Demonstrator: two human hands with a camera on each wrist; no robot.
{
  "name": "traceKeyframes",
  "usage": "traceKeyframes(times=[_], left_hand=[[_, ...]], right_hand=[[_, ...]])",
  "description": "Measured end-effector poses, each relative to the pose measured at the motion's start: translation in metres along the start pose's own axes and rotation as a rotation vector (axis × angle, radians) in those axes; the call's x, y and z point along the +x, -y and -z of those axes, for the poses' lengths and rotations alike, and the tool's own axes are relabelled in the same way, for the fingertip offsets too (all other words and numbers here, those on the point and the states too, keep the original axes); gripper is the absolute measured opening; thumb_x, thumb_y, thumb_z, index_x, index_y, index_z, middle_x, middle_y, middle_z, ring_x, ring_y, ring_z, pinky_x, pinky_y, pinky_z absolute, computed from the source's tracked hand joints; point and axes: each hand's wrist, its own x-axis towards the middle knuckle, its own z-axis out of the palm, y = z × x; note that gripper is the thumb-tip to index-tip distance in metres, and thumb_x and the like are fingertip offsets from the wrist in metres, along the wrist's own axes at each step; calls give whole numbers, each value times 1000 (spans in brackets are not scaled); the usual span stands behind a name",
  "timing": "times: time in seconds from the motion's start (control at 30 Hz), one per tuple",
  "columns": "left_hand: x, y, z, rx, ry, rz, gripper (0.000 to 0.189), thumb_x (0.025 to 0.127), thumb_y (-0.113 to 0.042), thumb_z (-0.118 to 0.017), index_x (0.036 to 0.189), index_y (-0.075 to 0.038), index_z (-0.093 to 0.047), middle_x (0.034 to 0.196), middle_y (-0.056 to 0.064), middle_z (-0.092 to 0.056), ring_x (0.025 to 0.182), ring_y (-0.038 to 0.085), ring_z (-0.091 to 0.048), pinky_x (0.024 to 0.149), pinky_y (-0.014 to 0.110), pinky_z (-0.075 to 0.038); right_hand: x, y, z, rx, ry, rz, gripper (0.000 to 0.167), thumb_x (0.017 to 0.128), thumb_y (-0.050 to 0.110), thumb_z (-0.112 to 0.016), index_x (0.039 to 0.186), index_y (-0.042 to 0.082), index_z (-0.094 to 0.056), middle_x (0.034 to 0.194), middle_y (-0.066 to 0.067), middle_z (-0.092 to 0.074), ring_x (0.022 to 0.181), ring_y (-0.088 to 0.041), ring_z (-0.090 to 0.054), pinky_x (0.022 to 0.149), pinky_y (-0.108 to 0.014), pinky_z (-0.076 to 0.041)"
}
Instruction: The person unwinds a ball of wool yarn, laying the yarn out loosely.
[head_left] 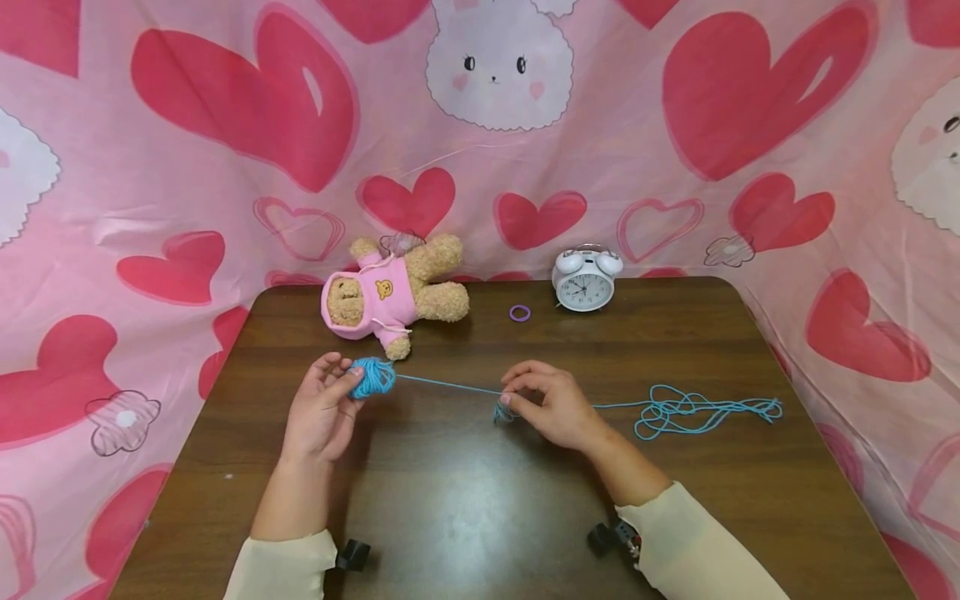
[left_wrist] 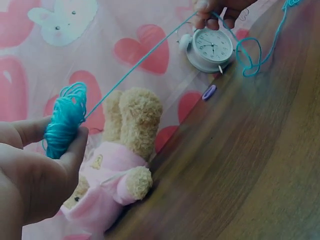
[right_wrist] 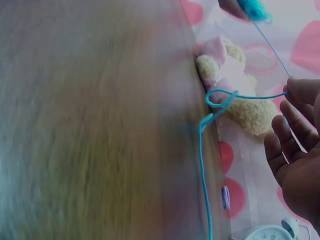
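Note:
My left hand (head_left: 324,408) pinches a small wound bundle of blue yarn (head_left: 373,378) between thumb and fingers, above the left part of the table. From the bundle a single strand runs taut to my right hand (head_left: 553,404), whose thumb and index finger pinch it. In the right wrist view the other fingers of that hand stand loosely apart, and a slack loop of yarn (right_wrist: 216,98) hangs beside the pinch. Beyond the right hand the strand goes on to a loose tangle of yarn (head_left: 693,410) lying on the table's right side.
A teddy bear (head_left: 390,292) in a pink hoodie lies on its back at the rear left. A purple ring (head_left: 520,313) and a white alarm clock (head_left: 587,280) are near the back edge of the brown table (head_left: 465,517). Behind hangs a pink cloth (head_left: 480,158) with hearts.

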Motion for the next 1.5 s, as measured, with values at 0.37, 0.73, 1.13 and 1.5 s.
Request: traceKeyframes(times=[0.37, 0.73, 1.13, 1.5], left_hand=[[0, -3, 8, 55, 2, -11, 36, 97, 12, -62, 117, -14, -47, 107, 0, -53, 92, 11, -60, 71, 21, -53], [0, -5, 13, -22, -5, -31, 30, 98, 16, -53, 111, -11, -52, 108, 1, -58, 95, 12, -60, 72, 20, -52], [2, -14, 22, -79, -5, -52, 18, 103, 8, -53, 112, -8, -54, 117, 6, -62, 101, 15, -63, 79, 22, -53], [1, -12, 34, -83, 142, -88, 26, 101, 16, -48, 111, -6, -57, 115, 8, -70, 105, 15, -66, 79, 22, -55]], right_hand=[[-5, -8, 27, -45, -33, -5, 6, 94, 16, -79, 93, 10, -79, 110, -2, -72, 88, -10, -66, 71, -31, -56], [-16, -10, 43, -52, -54, -9, 5, 91, 9, -80, 93, 13, -80, 109, -5, -72, 89, -11, -67, 71, -27, -54], [-33, -19, 66, -82, -106, -12, 4, 90, 4, -80, 90, 7, -78, 108, -10, -72, 85, -10, -67, 75, -16, -53], [-42, -27, 95, -151, -209, -108, 11, 88, -4, -79, 89, 7, -78, 110, -7, -72, 85, -7, -64, 70, -14, -49]])
